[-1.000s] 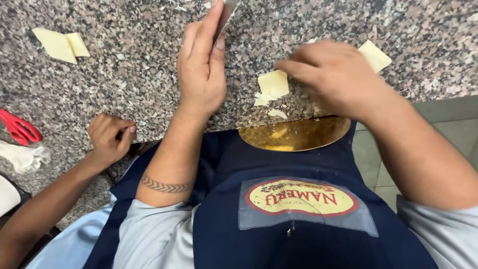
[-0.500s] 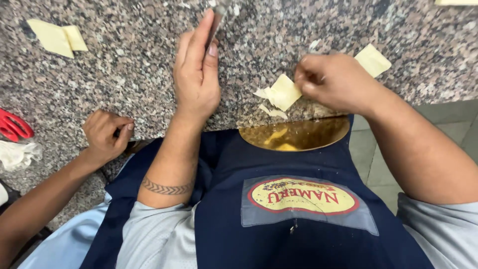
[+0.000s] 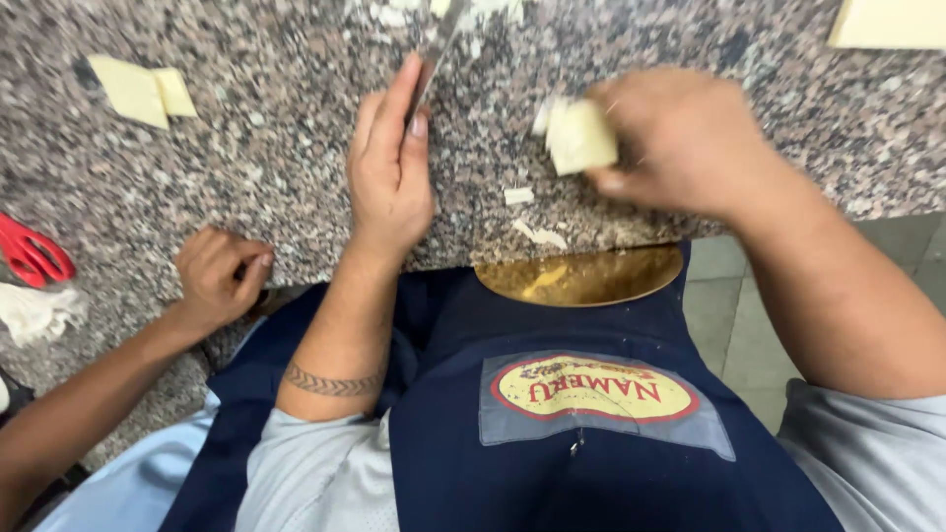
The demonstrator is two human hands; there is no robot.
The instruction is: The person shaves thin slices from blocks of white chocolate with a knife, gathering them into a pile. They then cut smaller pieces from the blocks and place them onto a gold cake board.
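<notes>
My left hand (image 3: 389, 172) lies on the speckled granite counter (image 3: 256, 187), closed around a knife (image 3: 440, 44) with the forefinger stretched along the blade. The blade points away from me, up to the top edge of the view. To its right, my right hand (image 3: 690, 138) pinches a pale yellow square piece (image 3: 579, 136) just above the counter, blurred by motion. Small pale scraps (image 3: 537, 234) lie near the counter's front edge. Below that edge, a round golden plate (image 3: 581, 278) rests against my dark blue apron.
Another person's hand (image 3: 217, 276) rests curled on the counter edge at the left. Two pale yellow squares (image 3: 138, 89) lie at the far left, and a larger pale sheet (image 3: 887, 22) is at the top right. Red scissors (image 3: 34, 251) and a white cloth (image 3: 34, 310) sit at the left edge.
My right hand has picked the pale piece up off the counter and now holds it raised, in motion. My left hand has kept its grip on the knife.
</notes>
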